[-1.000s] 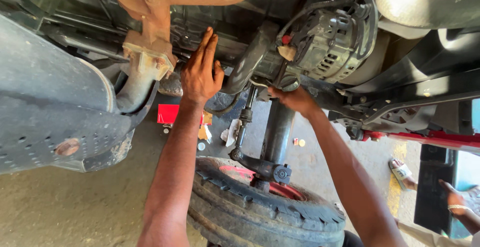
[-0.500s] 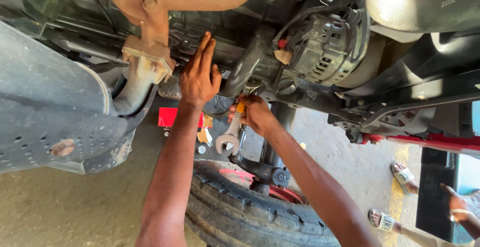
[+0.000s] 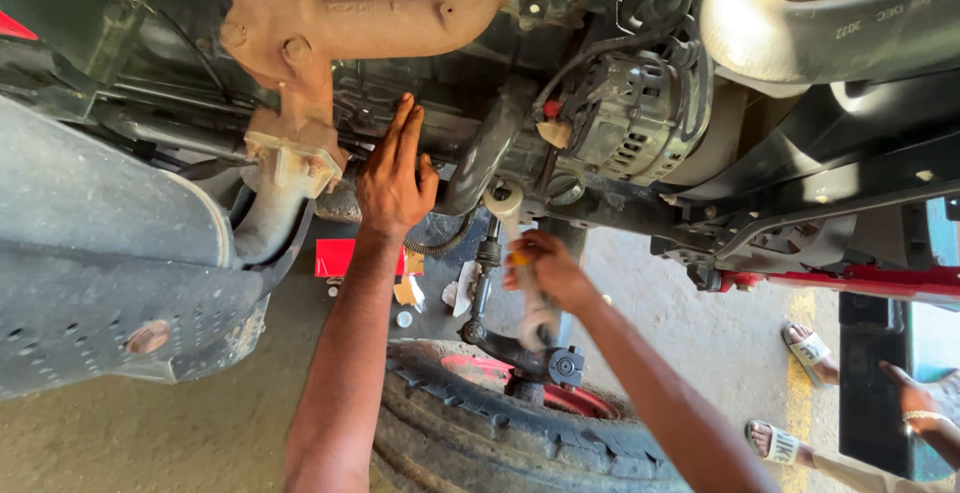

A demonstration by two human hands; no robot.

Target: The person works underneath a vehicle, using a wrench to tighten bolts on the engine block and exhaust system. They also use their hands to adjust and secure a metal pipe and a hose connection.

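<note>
Head view: right hand [image 3: 545, 268] fingers clench a wrench [image 3: 520, 263]; left hand [image 3: 395, 175] presses flat, fingers together.

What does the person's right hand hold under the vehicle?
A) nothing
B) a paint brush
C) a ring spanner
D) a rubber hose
C: the right hand wraps round the shaft of a silvery ring spanner, its ring end up by the engine, while the left hand rests flat on the metal.

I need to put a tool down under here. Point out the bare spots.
Bare concrete floor lies left of the tyre, below the grey panel; another patch runs between the tyre and a person's sandalled feet. It is crowded around the left hand, the right hand gripping the wrench, and the alternator.
</note>
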